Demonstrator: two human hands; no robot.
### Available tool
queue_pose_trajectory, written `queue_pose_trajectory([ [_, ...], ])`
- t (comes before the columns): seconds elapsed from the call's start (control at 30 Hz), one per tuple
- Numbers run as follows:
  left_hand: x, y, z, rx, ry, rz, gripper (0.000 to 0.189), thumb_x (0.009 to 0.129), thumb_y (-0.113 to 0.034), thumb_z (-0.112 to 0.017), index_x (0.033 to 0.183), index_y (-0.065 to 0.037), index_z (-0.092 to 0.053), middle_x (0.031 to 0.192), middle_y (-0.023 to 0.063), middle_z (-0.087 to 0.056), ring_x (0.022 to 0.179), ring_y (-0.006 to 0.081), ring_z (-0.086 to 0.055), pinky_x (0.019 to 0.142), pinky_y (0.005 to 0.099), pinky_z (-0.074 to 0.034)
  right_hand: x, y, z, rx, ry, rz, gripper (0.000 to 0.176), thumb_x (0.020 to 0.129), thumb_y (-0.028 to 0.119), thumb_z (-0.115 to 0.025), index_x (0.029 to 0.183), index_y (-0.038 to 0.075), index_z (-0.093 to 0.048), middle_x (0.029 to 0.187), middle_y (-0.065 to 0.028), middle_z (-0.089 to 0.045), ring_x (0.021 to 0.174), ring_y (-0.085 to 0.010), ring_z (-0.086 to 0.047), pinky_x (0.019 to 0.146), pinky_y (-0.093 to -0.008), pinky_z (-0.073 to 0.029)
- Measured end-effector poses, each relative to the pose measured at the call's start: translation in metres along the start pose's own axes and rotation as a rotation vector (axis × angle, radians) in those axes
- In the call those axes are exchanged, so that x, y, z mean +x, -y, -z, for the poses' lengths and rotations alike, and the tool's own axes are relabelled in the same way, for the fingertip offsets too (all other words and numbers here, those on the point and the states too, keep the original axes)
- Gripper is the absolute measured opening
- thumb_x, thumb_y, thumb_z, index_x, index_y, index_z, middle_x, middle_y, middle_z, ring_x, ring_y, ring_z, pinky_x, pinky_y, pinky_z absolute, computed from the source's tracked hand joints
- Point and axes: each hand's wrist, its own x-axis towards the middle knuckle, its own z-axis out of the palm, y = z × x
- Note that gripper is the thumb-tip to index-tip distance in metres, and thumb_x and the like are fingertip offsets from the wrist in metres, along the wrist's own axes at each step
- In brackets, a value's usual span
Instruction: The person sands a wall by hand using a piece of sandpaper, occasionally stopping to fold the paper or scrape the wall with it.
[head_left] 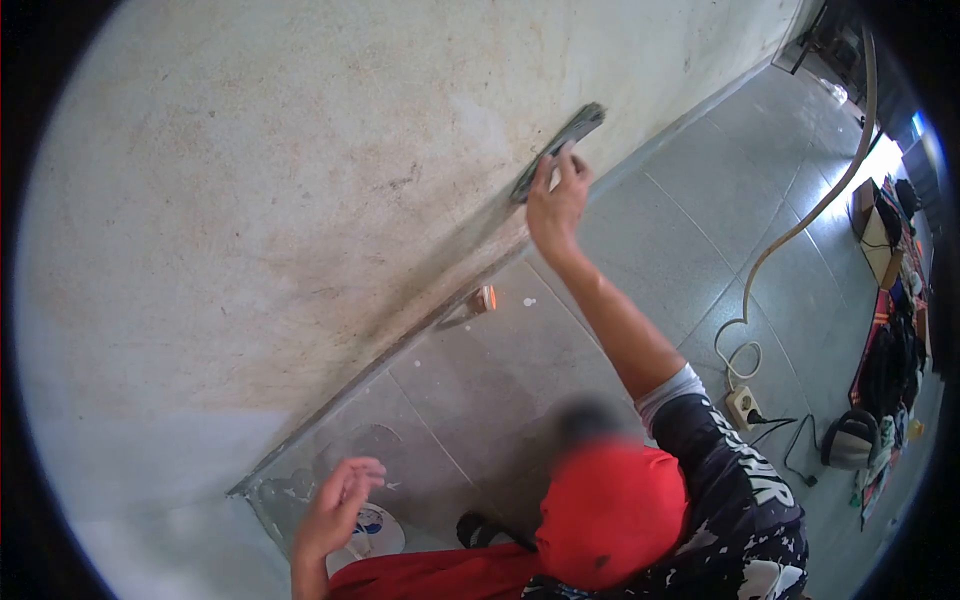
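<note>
My right hand (560,198) holds a long, narrow grey tool (583,122) by its middle, flat against the stained wall (330,190), just above the floor edge. Its fingers bend around the back of the tool. Low on the left, my left hand (342,500) hangs in the air with its fingers loosely bent and nothing visible in them. Beneath it is a round white bucket or lid (378,532), partly hidden by the hand. A small tool with an orange and white part (486,298) lies on the floor beside the wall.
Grey floor tiles (660,230) run along the wall. A cable (800,228) leads to a power socket block (742,406) at right, near a kettle (850,440). Clothes and an open box (880,235) lie farther right. A red cap (612,510) covers part of the lower view.
</note>
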Motion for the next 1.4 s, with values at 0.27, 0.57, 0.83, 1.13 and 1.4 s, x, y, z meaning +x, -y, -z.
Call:
queue_pose_trajectory([
  [0.27, -0.014, 0.007, 0.015, 0.412, 0.123, 0.139, 0.036, 0.104, -0.026, -0.055, 0.134, -0.006, -0.054, 0.120, 0.0129, -0.068, 0.110, 0.0267, -0.065, 0.096, 0.0372, -0.050, -0.024, -0.008, 0.010, -0.155, 0.125, 0.111, 0.050, 0.101, 0.022, -0.060, 0.143, -0.002, -0.049, 0.125, -0.0252, -0.049, 0.113, -0.0375, -0.052, 0.093, -0.0445, -0.046],
  [0.57, -0.005, 0.028, 0.021, 0.343, 0.160, 0.123, 0.037, 0.104, -0.025, -0.054, 0.137, -0.007, -0.052, 0.124, 0.0146, -0.067, 0.109, 0.0248, -0.066, 0.093, 0.0357, -0.051, -0.040, -0.034, 0.016, -0.348, 0.124, 0.534, 0.060, 0.090, 0.016, -0.073, 0.141, -0.003, -0.047, 0.135, -0.0230, -0.044, 0.122, -0.0415, -0.046, 0.103, -0.0529, -0.038],
  [0.83, -0.002, 0.025, 0.022, 0.342, 0.135, 0.194, 0.036, 0.105, -0.026, -0.053, 0.137, -0.009, -0.053, 0.124, 0.0151, -0.067, 0.109, 0.0233, -0.066, 0.092, 0.0346, -0.051, -0.016, -0.058, 0.011, 0.001, 0.018, 0.809, 0.065, 0.084, 0.016, -0.079, 0.138, -0.004, -0.048, 0.144, -0.0267, -0.041, 0.139, -0.0472, -0.037, 0.111, -0.0566, -0.036],
  [1.13, 0.010, 0.033, 0.024, 0.312, 0.149, 0.209, 0.035, 0.106, -0.026, -0.054, 0.136, -0.008, -0.052, 0.124, 0.0144, -0.066, 0.111, 0.0225, -0.065, 0.094, 0.0346, -0.051, -0.007, -0.078, 0.010, -0.380, 0.351, 0.739, 0.087, 0.103, 0.048, -0.044, 0.155, -0.012, -0.009, 0.162, -0.0364, -0.003, 0.153, -0.0464, 0.001, 0.123, -0.0538, 0.000],
  [1.4, 0.017, 0.049, 0.033, 0.218, 0.130, 0.159, 0.041, 0.104, -0.032, -0.054, 0.137, -0.007, -0.053, 0.123, 0.0181, -0.068, 0.112, 0.0282, -0.066, 0.096, 0.0375, -0.051, -0.027, -0.004, -0.010, -0.049, 0.299, 0.294, 0.095, 0.102, 0.064, -0.024, 0.154, -0.003, 0.019, 0.162, -0.0255, 0.025, 0.152, -0.0365, 0.017, 0.124, -0.0475, 0.007],
])
